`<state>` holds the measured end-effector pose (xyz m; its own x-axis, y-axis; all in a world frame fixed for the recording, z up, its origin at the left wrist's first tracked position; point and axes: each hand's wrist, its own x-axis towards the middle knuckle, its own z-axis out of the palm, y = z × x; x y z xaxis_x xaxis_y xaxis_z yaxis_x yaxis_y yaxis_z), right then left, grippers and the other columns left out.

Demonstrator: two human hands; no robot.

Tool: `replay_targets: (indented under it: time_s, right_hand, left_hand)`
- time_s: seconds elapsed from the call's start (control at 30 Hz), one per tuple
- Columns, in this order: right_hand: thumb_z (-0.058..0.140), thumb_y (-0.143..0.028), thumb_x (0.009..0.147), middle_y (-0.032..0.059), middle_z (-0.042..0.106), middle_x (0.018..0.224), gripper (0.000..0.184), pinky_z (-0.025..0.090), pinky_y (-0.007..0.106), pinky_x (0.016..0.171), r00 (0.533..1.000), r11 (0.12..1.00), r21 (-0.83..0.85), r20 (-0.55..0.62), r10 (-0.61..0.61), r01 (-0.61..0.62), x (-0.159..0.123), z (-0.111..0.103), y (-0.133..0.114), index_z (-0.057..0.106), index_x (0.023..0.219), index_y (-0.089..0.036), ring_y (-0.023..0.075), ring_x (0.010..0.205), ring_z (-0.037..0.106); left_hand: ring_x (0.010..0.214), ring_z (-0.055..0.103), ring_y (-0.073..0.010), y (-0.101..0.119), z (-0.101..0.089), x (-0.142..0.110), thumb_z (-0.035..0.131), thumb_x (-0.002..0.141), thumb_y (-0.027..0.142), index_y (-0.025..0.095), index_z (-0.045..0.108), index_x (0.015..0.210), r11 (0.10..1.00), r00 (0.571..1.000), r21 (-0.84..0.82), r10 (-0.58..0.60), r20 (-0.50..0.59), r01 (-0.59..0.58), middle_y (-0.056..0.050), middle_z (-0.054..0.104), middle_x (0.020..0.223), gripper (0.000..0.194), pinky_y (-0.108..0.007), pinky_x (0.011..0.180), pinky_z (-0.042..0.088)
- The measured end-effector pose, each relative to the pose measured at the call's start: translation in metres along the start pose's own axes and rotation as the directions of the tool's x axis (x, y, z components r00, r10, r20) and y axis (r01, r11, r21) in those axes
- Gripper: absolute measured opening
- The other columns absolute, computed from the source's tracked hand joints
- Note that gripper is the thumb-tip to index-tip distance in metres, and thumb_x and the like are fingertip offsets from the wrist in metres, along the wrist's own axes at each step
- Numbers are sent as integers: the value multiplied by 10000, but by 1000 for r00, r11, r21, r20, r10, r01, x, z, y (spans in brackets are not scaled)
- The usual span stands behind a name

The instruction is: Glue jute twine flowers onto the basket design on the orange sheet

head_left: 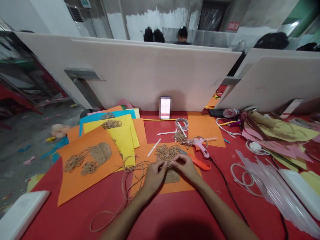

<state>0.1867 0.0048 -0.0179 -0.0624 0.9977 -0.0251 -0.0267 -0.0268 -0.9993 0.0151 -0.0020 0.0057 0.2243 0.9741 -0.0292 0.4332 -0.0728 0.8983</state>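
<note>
My left hand and my right hand meet fingertip to fingertip, both closed in a pinch. What sits between the fingers is too small to make out. Just beyond and beneath them is a looped twine flower, with a woven brown twine piece on the near side, partly covered by my hands. Both lie on an orange sheet. Loose brown twine trails over the table left of my left hand. An orange-handled cutter lies right beside my right hand.
A pink glue gun with a black cord rests beyond the cutter. Finished twine flowers lie on orange and yellow sheets at left. Clear glue sticks and coloured paper crowd the right. A lit phone leans against the white board.
</note>
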Motion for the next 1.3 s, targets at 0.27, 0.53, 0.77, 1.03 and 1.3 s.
replay_targets:
  time_s: [0.27,0.53,0.77,1.03,1.3]
  right_hand:
    - [764,-406,714,15,652,702,245,490,288,684,994,998,-20,-94,-58,57,-5,-7,9,640,683,-197,161,675,590]
    - [803,-483,675,10,622,685,332,458,275,618,990,997,77,-142,-12,23,-7,-12,7,630,679,-199,139,626,542]
    - [820,-508,634,12,632,642,360,472,290,636,993,999,21,-119,-27,30,-8,-10,-1,638,634,-198,147,619,556]
    - [851,-469,612,-1,626,621,342,465,276,626,994,998,66,-104,-16,23,-9,-7,-2,650,618,-193,132,602,552]
    - [829,-486,643,-1,639,668,353,490,291,675,989,992,69,-111,-95,103,-7,-5,2,631,652,-194,150,660,583]
  left_hand:
    - [652,573,-199,-8,-46,-16,351,976,481,185,647,713,944,993,325,-85,82,54,-55,656,678,495,-278,613,312]
    - [992,677,-294,-17,-115,-53,309,1002,401,234,691,1169,649,951,717,-303,-65,255,-150,736,1102,449,-329,780,427]
    - [824,709,-307,18,-120,-55,275,1020,349,194,682,1053,443,944,851,-290,-161,281,-159,753,935,437,-357,711,452]
    - [760,692,-296,72,-67,-31,312,991,293,156,675,913,554,988,832,-142,61,28,-144,718,828,395,-380,671,504]
    - [1016,623,-228,46,-4,19,353,1006,300,183,638,1104,920,931,243,240,276,-309,-100,697,1097,323,-353,925,459]
